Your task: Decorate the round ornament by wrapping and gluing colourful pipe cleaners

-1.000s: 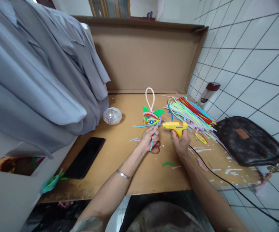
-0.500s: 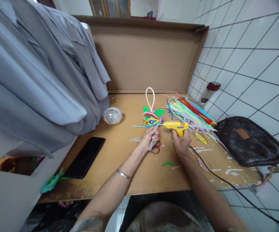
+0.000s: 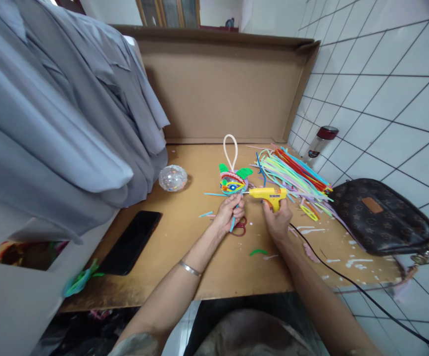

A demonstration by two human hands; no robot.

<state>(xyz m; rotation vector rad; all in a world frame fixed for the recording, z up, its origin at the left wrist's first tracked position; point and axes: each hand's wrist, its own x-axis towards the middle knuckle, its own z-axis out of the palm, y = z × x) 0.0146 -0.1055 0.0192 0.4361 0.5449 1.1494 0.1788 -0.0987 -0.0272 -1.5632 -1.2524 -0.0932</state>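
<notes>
My left hand (image 3: 229,211) is closed on a light blue strip (image 3: 232,223) at the lower edge of a colourful craft piece (image 3: 232,184). That piece has green leaf shapes, a yellow and blue eye shape and a white loop (image 3: 230,148) rising from its top. In my right hand (image 3: 278,218) is a yellow glue gun (image 3: 268,194), its nozzle pointing left at the craft piece's lower right edge, close to my left fingertips. Whether the nozzle touches is too small to tell. Dark red scissors (image 3: 239,228) lie partly hidden beside my left hand.
Coloured pipe cleaners (image 3: 296,170) are heaped at the back right, near a bottle (image 3: 321,141) and a brown bag (image 3: 385,217). A clear ball (image 3: 173,178) and a black phone (image 3: 130,242) lie left. The black cord (image 3: 342,278) runs right. Cardboard (image 3: 221,89) stands behind.
My right hand and the glue gun have shifted slightly left, bringing the nozzle closer to the craft piece. My left hand has barely moved.
</notes>
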